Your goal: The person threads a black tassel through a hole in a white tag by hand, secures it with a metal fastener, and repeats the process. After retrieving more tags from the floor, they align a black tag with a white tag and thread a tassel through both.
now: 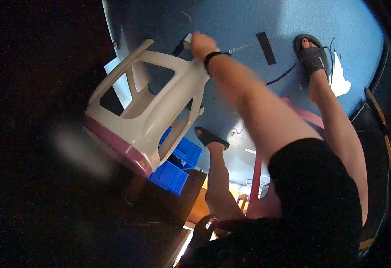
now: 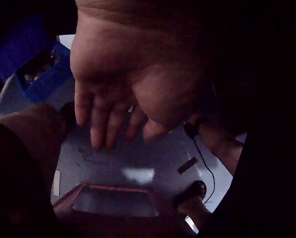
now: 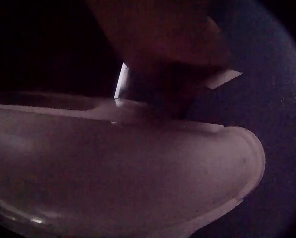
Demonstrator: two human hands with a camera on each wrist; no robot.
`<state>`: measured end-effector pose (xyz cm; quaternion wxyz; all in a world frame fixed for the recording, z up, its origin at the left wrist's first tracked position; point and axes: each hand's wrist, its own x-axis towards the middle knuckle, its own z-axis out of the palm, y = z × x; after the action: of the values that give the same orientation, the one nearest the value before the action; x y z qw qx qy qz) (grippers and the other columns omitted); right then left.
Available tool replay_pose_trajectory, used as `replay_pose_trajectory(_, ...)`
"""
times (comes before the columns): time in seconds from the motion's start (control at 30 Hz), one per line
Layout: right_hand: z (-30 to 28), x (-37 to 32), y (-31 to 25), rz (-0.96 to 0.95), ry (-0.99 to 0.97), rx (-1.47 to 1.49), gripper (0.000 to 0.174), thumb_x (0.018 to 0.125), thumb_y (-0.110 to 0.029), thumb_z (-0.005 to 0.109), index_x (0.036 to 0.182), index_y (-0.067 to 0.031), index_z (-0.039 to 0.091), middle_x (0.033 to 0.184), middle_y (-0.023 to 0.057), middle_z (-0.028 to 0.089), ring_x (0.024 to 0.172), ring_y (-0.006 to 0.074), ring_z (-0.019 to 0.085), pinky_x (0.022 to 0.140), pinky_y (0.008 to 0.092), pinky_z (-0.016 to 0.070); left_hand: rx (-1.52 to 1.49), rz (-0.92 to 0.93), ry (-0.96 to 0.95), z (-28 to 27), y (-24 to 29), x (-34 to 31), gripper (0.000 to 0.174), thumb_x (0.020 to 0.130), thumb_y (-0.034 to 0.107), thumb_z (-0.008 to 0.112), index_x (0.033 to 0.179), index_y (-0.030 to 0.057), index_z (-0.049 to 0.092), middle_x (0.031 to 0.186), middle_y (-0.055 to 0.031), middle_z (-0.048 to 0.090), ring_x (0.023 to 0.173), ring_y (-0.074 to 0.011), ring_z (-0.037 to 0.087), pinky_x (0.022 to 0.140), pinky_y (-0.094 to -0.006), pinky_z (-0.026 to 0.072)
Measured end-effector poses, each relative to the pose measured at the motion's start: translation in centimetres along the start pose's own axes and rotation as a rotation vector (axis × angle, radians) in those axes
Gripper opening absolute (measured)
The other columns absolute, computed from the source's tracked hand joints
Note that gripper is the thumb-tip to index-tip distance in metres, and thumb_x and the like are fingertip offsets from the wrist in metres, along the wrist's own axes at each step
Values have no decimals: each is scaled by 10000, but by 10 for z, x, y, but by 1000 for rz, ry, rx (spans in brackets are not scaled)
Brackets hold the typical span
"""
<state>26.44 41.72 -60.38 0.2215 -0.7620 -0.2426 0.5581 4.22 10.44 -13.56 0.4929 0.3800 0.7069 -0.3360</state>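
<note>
In the head view, a pale plastic stool with a pink seat edge lies tipped over, its legs toward the top. My right hand is closed beside the end of one leg, fingers curled round a small pale thing whose kind I cannot tell. The right wrist view shows a pale corner poking out under that hand, just above the broad stool leg. My left hand hangs with its palm showing and fingers loosely extended, holding nothing.
Blue crates stand beyond the stool. A sandalled foot and another sandalled foot are on the blue-grey floor. A black cable, a dark strip and a white piece lie there too. Reddish bars show near the legs.
</note>
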Motion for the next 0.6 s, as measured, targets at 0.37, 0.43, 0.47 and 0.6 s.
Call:
replay_pose_trajectory(0.37, -171, -35, 224, -267, -182, -469, 200, 821, -146, 573, 981, -30, 605, 917, 209, 647, 910, 384, 619, 791, 469, 487, -31, 25, -19, 11, -24, 14, 254, 894, 111, 553, 1130, 19, 569, 1070, -113, 629, 997, -198, 604, 886, -318, 465)
replay_pose_trajectory(0.43, -188, -60, 204, -307, -129, -409, 227, 817, -123, 566, 1028, -41, 586, 952, 199, 639, 927, 376, 613, 789, 466, 487, -30, 31, -27, 12, -31, 15, 256, 892, 114, 552, 1129, 18, 569, 1068, -115, 629, 995, -200, 605, 885, -317, 465)
replay_pose_trajectory(0.47, -188, -61, 196, -393, -100, -429, 248, 810, -116, 569, 1049, -50, 575, 971, 187, 632, 941, 366, 609, 789, 457, 489, -32, 36, -33, 12, -35, 17, 257, 891, 115, 552, 1129, 18, 569, 1067, -116, 630, 993, -201, 605, 885, -317, 466)
replay_pose_trajectory(0.6, -181, -47, 162, -664, -136, -787, 319, 784, -119, 592, 1099, -87, 550, 1032, 135, 599, 986, 338, 586, 790, 434, 492, -45, 45, -54, 10, -43, 17, 261, 889, 121, 550, 1127, 16, 569, 1061, -119, 631, 988, -205, 607, 884, -315, 466)
